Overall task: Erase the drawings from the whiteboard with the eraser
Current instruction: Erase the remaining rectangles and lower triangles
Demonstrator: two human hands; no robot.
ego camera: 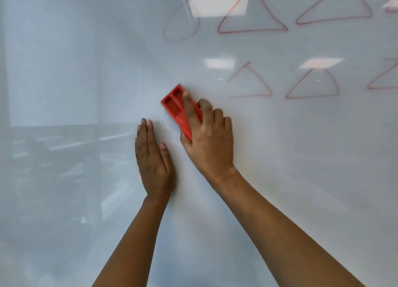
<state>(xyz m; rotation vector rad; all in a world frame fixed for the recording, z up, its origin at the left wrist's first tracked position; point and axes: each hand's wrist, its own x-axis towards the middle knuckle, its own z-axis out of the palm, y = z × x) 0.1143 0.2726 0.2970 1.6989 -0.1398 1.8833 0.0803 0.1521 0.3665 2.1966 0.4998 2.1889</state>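
Note:
A glossy whiteboard [86, 71] fills the view. My right hand [209, 140] grips a red rectangular eraser [175, 104] and holds it tilted against the board near the centre. My left hand [154, 159] lies flat on the board just left of it, fingers straight. Several red triangles are drawn at the upper right, among them one in the top row [252, 15] and one in the second row [312, 85]. A fainter, partly wiped triangle [251, 82] sits right of the eraser, and a faint outline [181, 22] is above it.
The board's left and lower areas carry no drawings, only reflections of ceiling lights [217, 0] and room furniture [53, 144]. More red triangles run off the right edge [385, 77].

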